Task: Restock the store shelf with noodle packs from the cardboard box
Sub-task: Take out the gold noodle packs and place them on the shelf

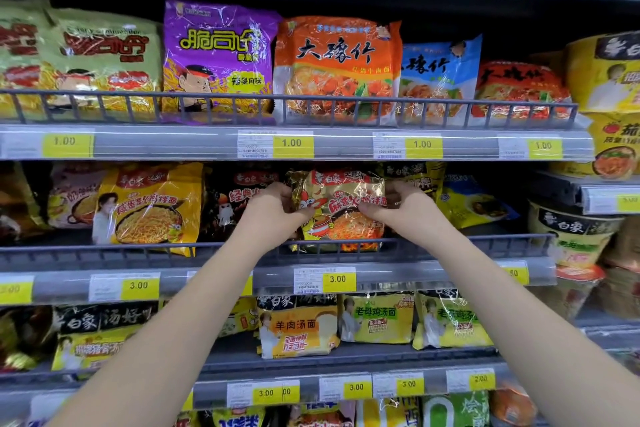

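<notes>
Before the middle shelf of a store's noodle aisle, the head view shows a person holding one gold-and-red noodle pack upright just behind the grey wire fence, its lower edge down near the shelf board. The left grip clasps the pack's left edge and the right grip clasps its right edge, the right thumb lying on the printed face, so both are closed round the pack and neither has let go. The task looks to be in mid-course: this pack has reached its slot but is not yet released, and what stands behind it is hidden. How many packs remain cannot be judged, because the cardboard box is out of view. Some room does seem left to fill: the lower shelf shows bare board in front of a yellow mutton-soup pack, and a yellow pack to the left on the middle row leans unevenly beside a black pack. The shelving is grey metal in several tiers, each front strip carrying yellow price tags. On the tier above, a purple pack, an orange pack and a blue pack stand side by side behind their own fence. Bowl noodles are stacked in the bay at the right. The backs of the shelves are dark.
</notes>
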The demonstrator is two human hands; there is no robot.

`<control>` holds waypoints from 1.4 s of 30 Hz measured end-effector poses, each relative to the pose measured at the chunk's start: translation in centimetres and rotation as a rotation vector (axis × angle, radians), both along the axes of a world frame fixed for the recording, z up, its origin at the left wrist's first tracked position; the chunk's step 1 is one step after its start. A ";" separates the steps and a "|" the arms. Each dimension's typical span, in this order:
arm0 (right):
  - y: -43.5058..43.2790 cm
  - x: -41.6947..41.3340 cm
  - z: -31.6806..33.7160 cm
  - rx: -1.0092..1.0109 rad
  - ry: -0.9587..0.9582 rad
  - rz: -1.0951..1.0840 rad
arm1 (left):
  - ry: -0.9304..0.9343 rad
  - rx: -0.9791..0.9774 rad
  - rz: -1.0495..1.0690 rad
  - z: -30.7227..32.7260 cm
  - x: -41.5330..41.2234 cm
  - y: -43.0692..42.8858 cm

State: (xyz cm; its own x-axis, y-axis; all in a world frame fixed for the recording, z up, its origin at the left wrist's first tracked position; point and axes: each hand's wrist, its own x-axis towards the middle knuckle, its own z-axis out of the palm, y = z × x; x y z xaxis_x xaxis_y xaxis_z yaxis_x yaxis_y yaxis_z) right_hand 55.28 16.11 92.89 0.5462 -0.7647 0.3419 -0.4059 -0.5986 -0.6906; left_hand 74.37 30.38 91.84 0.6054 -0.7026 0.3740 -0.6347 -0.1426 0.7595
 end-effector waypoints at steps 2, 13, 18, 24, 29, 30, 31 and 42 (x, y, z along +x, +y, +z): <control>0.2 0.1 0.1 -0.002 -0.008 -0.020 | -0.018 0.016 0.010 0.1 -0.2 0.3; 1.6 -0.9 -0.6 -0.174 -0.119 -0.122 | -0.219 -0.051 0.082 0.4 -1.0 2.9; 3.0 -1.0 -0.6 -0.198 -0.163 -0.022 | -0.334 0.000 0.010 0.7 -2.4 4.1; 5.7 -1.2 0.0 -0.152 -0.227 0.139 | -0.361 0.028 -0.088 -0.2 -4.5 6.5; 8.4 0.3 -0.3 -0.089 -0.253 0.275 | -0.387 0.062 -0.047 -1.2 -4.6 9.7; 8.9 0.8 -0.6 -0.082 -0.255 0.300 | -0.389 0.076 -0.031 -1.5 -4.3 10.4; 9.6 1.4 -1.1 -0.072 -0.253 0.326 | -0.391 0.095 -0.015 -1.8 -4.0 11.2; 19.6 9.2 -6.1 -0.095 -0.167 0.596 | -0.340 0.300 0.224 -5.4 -0.1 22.9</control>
State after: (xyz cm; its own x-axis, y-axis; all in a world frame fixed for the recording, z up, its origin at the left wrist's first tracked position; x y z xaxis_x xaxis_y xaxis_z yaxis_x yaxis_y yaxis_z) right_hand 64.44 35.70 86.84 0.8027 -0.3071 0.5113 0.1255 -0.7510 -0.6482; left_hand 74.31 53.28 86.46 0.6328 -0.6757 0.3782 -0.7678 -0.4840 0.4199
